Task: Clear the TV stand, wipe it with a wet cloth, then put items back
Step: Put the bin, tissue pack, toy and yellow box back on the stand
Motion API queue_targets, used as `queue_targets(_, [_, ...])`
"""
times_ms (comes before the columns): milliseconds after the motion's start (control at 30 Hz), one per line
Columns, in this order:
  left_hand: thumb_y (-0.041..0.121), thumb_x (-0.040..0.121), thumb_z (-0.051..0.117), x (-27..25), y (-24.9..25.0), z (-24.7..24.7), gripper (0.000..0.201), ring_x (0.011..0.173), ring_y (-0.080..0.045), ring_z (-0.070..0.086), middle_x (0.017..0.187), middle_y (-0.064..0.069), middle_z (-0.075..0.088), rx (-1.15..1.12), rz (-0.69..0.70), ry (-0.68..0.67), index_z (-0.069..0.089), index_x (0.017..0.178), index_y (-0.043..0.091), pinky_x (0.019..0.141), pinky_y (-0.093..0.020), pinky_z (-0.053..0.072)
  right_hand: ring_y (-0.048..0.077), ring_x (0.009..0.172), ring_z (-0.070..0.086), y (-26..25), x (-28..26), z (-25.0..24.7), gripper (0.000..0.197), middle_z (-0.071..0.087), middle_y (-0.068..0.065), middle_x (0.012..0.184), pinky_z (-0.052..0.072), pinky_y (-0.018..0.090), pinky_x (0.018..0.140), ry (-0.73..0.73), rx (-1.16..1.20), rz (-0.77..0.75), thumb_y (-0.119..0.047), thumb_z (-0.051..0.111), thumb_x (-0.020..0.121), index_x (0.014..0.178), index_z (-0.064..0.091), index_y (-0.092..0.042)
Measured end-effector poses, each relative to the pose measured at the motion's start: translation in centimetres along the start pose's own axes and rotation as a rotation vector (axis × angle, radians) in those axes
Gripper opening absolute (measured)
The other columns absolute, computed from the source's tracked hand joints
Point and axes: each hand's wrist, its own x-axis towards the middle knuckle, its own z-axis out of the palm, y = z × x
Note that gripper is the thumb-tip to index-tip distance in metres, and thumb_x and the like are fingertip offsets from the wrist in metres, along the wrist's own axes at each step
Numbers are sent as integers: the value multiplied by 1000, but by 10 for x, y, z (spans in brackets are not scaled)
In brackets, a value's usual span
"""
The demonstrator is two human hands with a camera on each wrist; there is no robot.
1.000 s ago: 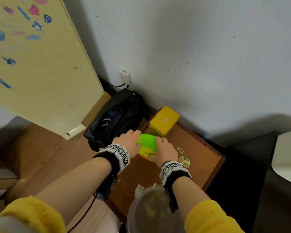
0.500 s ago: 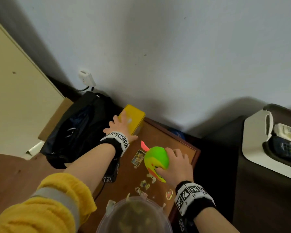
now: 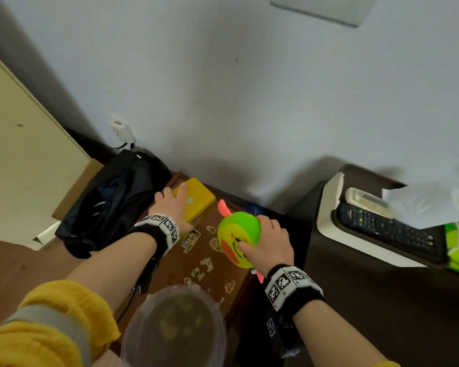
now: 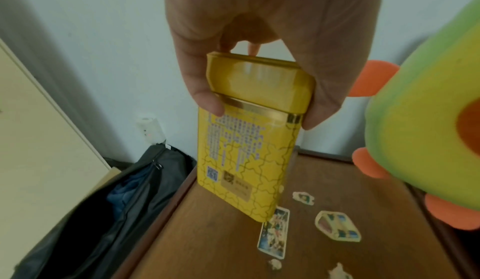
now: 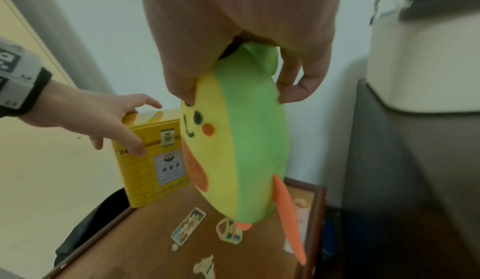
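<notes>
Left hand [image 3: 171,207] clamped over the lid end of the yellow tin [image 4: 246,139], thumb [image 4: 205,96] down 1 side, fingers [image 4: 319,107] down the other. Tin tipped up off the wooden stand [image 3: 170,268], its lower corner just above or touching a card sticker [image 4: 274,234]; could not tell which. Stood at the far left corner of the stand, close to the wall [image 3: 249,102].

Right hand [image 3: 265,245] curled round the top of the green and yellow plush toy [image 3: 237,238], thumb [image 5: 182,90] on the yellow face, fingers [image 5: 298,90] on the green back. Toy hung clear above the stand top, orange limbs [image 5: 288,222] dangling, just beside the tin.

Several stickers [image 3: 207,263] scattered flat across the brown top. Clear plastic tub [image 3: 174,327] at the near edge, under the camera. Black bag [image 3: 109,205] slumped on the floor left of the stand, below a white plug [image 3: 122,129] on the wall. Over on the right, a dark cabinet [image 3: 355,300] carrying a white tray [image 3: 329,207] with a black remote [image 3: 390,230] inside.
</notes>
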Motion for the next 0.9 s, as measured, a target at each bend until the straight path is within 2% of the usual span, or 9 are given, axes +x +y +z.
queue_targets(133, [67,67,67,-49,25,-52,111,124,-38,35,137,-15,32,-18,31,57,2,148,26,89,-47,46,30,115,47,22,-21,-64,71,48,4,126,40,37,92,39,28,-31,-47,65,72,132,37,-23])
queue_targets(300, [60,64,72,-125,67,-115,113,123,-38,39,133,-18,37,-34,71,123,5,148,24,97,-45,42,31,111,52,59,-63,-133,68,53,5,122,43,36,89,65,23,-98,-46,67,70,127,38,-23])
queue_targets(400, [57,61,75,-166,101,-137,114,121,-38,45,130,-17,43,-11,139,103,9,148,26,100,-43,42,32,113,52,89,-92,-161,69,53,5,124,45,38,90,37,-10,-111,-46,65,70,130,38,-26])
queue_targets(500, [57,60,75,-200,139,-145,112,119,-35,47,130,-14,45,98,255,49,13,148,27,99,-44,43,32,114,52,122,-118,-180,68,52,6,125,46,40,92,13,-39,-81,-44,65,71,132,38,-28])
queue_targets(633, [56,58,77,-232,191,-143,110,121,-33,44,132,-11,43,298,392,-21,17,146,31,98,-46,44,31,113,52,164,-147,-201,62,52,4,121,48,39,88,38,-72,3,-43,65,71,127,40,-29])
queue_targets(767, [56,61,76,-245,231,-130,107,119,-32,43,131,-10,41,428,529,-87,15,146,33,94,-47,46,33,116,50,199,-167,-210,64,50,5,127,48,41,91,74,-59,104,-41,66,72,129,40,-28])
queue_targets(900, [56,62,76,-253,268,-114,109,122,-29,41,132,-8,38,456,654,-127,10,147,35,94,-45,44,34,120,46,229,-189,-212,63,46,6,131,45,41,94,114,-34,207,-36,66,75,131,39,-27])
